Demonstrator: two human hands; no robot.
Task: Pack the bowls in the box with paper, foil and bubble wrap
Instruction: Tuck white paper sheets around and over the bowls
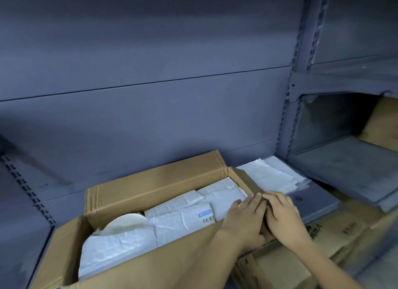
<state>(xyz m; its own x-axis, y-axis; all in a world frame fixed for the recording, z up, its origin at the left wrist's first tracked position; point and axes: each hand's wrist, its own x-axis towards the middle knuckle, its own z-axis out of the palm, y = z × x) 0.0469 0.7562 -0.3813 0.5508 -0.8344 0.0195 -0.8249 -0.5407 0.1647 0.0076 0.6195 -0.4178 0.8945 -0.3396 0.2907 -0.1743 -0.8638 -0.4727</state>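
Left hand, right hand on flap

Dim, cool blue-grey cast. Light soft and diffuse, source not evident, no glare. Back panel darkens toward top and left. Paper in box brightest, detail kept. Deep shadow in right shelf bay. Overall soft; left hand and right hand slightly smeared. Upright bows, wide-angle.

Wrapped bundles are filling the box nearly to the rim; a gap is showing only beside the bowl. The rear flap is standing upright, blocking reach from behind. The left hand and right hand are covering the right flap. Space above is lying open.
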